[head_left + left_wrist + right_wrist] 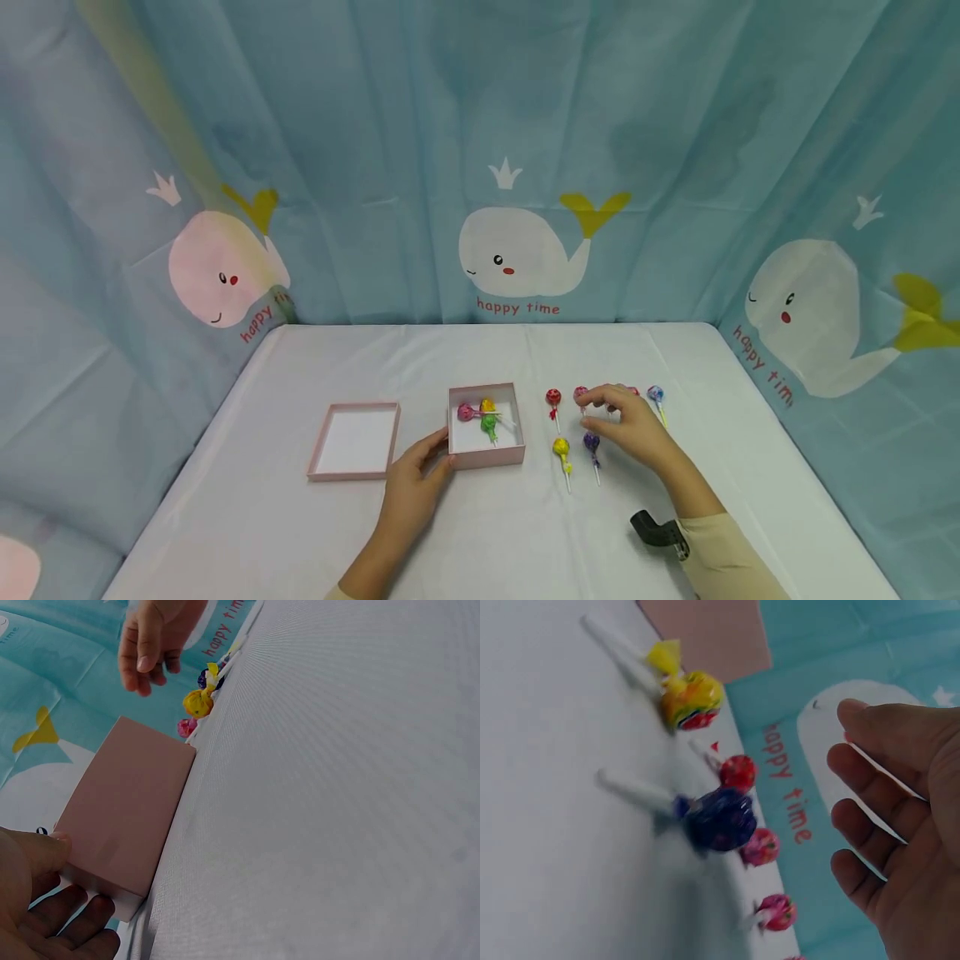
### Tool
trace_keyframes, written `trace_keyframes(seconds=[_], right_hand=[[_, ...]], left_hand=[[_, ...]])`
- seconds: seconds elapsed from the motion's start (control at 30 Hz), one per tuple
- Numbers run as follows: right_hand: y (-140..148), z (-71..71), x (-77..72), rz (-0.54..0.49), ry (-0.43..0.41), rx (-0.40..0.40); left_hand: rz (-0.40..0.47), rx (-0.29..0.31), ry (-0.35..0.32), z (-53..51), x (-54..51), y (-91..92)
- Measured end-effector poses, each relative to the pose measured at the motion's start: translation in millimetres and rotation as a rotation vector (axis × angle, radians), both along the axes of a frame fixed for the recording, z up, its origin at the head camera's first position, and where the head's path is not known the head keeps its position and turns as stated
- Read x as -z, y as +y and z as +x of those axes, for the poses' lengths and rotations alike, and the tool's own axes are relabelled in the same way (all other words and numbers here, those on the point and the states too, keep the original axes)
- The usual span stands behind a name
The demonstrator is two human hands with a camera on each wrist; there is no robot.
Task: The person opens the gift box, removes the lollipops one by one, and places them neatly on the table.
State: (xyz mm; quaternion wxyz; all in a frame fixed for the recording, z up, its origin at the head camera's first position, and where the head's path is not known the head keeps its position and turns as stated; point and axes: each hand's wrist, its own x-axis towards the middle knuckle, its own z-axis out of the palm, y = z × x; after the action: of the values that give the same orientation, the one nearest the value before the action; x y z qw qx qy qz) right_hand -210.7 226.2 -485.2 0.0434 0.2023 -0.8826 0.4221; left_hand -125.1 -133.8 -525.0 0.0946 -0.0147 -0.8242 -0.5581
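My left hand (415, 479) grips the near left corner of an uncovered pink box (487, 458), thumb on its front wall and fingers along its side. Inside lie a pink lollipop (465, 412), a yellow lollipop (488, 405) and a green lollipop (489, 424). Right of the box, my right hand (633, 427) hovers over two rows of lollipops, fingers loosely bent and holding nothing. The near row has a yellow lollipop (694, 699) and a purple lollipop (721, 819). A red lollipop (553, 397), pink ones and a blue lollipop (656, 394) form the far row, partly hidden by that hand.
A shallow pink-rimmed lid (354, 442) lies on the white table (247, 500) left of the box. Whale-printed blue curtains (360, 167) hang behind the table and along its sides. A black curved device (654, 530) is at the right sleeve.
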Motion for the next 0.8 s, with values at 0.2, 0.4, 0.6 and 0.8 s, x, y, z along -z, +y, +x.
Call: trace_keyframes(seconds=[0.2, 0.4, 0.6, 0.8], right_hand=[[-17, -5.7, -16.8, 0.046, 0.007, -0.022], [-34, -14.2, -31.6, 0.119, 0.03, -0.08], [-51, -24.4, -48.0, 0.165, 0.077, -0.162], [-73, -32.3, -69.1, 0.231, 0.128, -0.253]], left_hand=[[-0.004, 0.003, 0.003, 1.3, 0.4, 0.0], [-0.015, -0.001, 0.007, 1.8, 0.3, 0.2], [0.001, 0.003, 0.012, 1.5, 0.6, 0.4], [0.014, 0.007, 0.007, 1.2, -1.0, 0.9]])
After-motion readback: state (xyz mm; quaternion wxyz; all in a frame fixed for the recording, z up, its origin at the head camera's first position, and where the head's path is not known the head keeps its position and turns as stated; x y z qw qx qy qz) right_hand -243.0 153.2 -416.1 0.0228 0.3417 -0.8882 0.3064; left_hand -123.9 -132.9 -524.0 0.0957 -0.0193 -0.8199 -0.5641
